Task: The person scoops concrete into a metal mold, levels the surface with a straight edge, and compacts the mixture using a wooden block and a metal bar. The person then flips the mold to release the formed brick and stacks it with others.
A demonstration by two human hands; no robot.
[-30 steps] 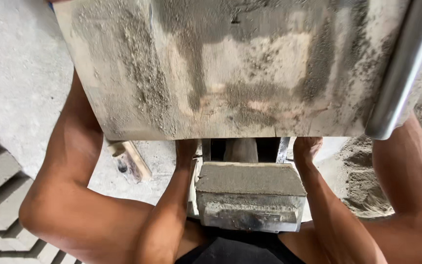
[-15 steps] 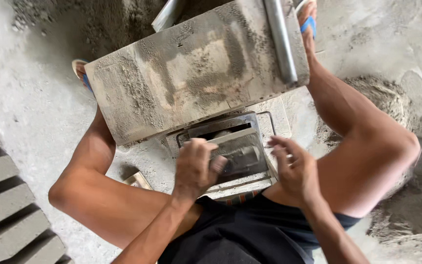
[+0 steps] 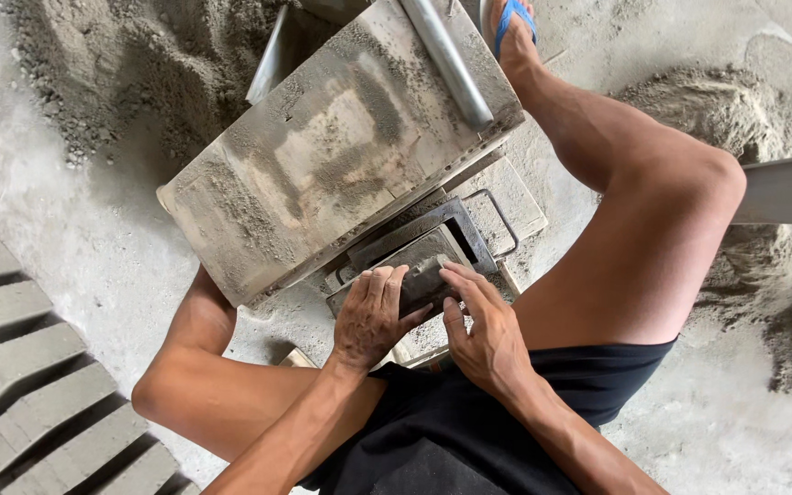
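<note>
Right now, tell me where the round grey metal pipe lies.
In the head view, the round grey metal pipe lies at top centre, along the right edge of the sand-dusted grey slab, just left of the foot in the blue sandal.

The big flat metal lid [image 3: 323,156] is grey with pale dusty patches. The rectangular metal mould [image 3: 414,261] below it is dark grey. The sandal strap [image 3: 511,18] is blue, the shorts [image 3: 469,431] are black, and the concrete floor [image 3: 66,211] is light grey.
</note>
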